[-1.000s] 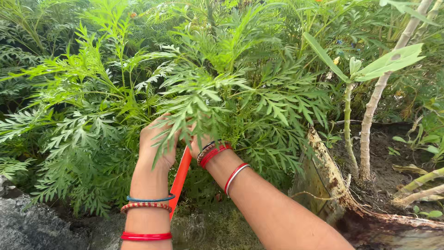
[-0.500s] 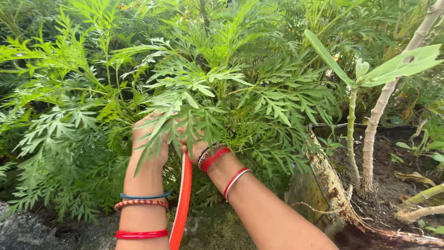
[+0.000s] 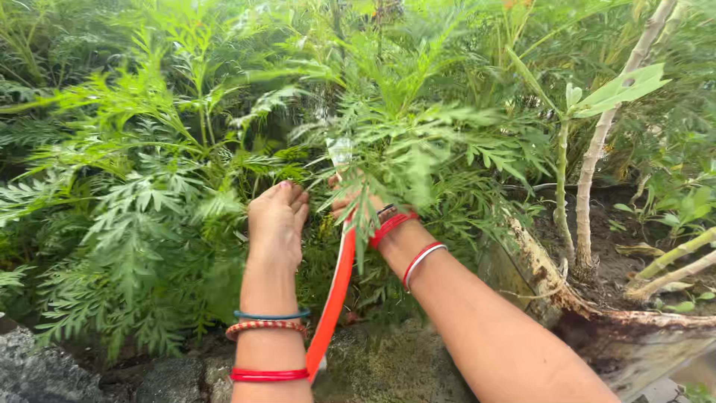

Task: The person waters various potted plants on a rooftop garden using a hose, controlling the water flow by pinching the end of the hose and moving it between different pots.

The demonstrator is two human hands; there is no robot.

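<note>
Two bangled arms reach up from the mossy stone ledge (image 3: 388, 369) into a bed of feathery-leaved plants (image 3: 149, 201). An orange strap (image 3: 332, 298) runs between the forearms up to the right hand (image 3: 358, 201), whose grip is hidden by fronds, so its state cannot be told. Left of the strap, the left hand (image 3: 277, 220) holds nothing, fingers straight and together against the foliage. No cut or gathered stems show yet. Right of the strap, a worn planter rim (image 3: 537, 261) and pale stems (image 3: 589, 194) crowd in; dense growth closes off the far side.

You are outdoors in a garden; feathery green plants (image 3: 149, 201) crowd beyond your grip; bare soil (image 3: 619, 246) and pale woody stems (image 3: 589, 194) lie to its right.
</note>
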